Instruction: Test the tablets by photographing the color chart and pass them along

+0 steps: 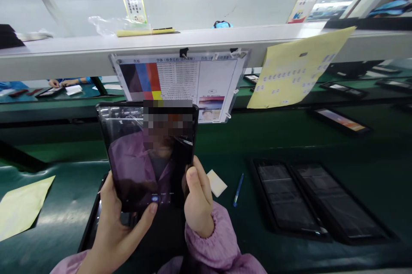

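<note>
A black tablet point(128, 162) is held up in both hands, its glossy screen tilted toward me. A pink-purple sleeve reflects in the glass, and a few small icons show along the lower edge. My left hand point(119, 227) grips the lower left corner, its thumb on the bottom of the screen by a bluish round icon. My right hand point(198, 197) is closed on the lower right edge. Behind the tablet hangs a test chart point(180, 76) with colour blocks and printed text. Beneath it, partly hidden, another dark device point(93, 218) lies on the bench.
Two black tablets point(286, 197) lie on the green bench point(244, 239) at right, with a lit device point(341, 120) farther back. A blue pen point(238, 190) and a whitish pad point(216, 183) are near my right hand. Yellow sheets point(289, 68) hang and lie nearby. A co-worker's hands point(64, 82) show beyond.
</note>
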Available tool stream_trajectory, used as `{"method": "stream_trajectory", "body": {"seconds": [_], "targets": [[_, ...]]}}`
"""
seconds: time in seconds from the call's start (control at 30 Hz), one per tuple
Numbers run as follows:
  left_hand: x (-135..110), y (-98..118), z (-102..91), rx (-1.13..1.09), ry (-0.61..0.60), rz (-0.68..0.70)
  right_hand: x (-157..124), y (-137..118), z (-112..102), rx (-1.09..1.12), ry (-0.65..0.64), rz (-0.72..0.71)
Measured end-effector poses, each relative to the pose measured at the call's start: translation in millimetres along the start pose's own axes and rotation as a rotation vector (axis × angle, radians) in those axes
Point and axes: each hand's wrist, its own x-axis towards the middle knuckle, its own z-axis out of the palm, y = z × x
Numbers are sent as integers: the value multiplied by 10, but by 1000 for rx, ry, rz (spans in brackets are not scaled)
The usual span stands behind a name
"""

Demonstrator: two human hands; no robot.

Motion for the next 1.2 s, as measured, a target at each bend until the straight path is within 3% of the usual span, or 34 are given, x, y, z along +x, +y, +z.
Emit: {"method": "stream_trajectory", "body": {"seconds": [0.23,0.37,0.5,0.77,1.0,1.2], "targets": [[18,-59,1,18,14,79,2,24,-14,-38,-25,-32],[-2,-113,8,-31,16,31,9,2,-28,-41,-53,-59],[-26,-144,2,10,31,72,20,-37,-42,-35,-93,-62],[-6,-149,0,62,43,136,0,-44,-62,-54,-69,-54],[-9,-216,-18,-58,13,106,4,-101,-30,51,-94,-9],[16,-204,-16,-18,29,116,54,-229,22,225,-179,-16]]}}
